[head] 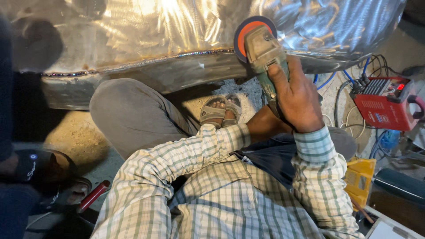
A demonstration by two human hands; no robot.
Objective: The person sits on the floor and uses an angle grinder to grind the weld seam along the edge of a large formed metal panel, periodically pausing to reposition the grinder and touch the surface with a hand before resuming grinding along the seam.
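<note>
Right hand (297,95): fingers clenched around the body of the angle grinder (264,59), thumb along its top.
Left hand: not visible; the forearm passes under the right wrist, so its finger state cannot be told.
Angle grinder: green-grey body, orange disc (247,35) at the far end, held against the metal tank (177,31).
Disc position: at the weld seam (146,62), which runs along the tank's lower edge.
Metal tank: shiny, with swirl marks, lying across the top of the view.
Posture: person sits cross-legged, sandalled feet (221,108) under the tank's edge.
Surroundings: red welding machine (387,102) with cables at right; another person's sandalled foot (53,172) at left.
</note>
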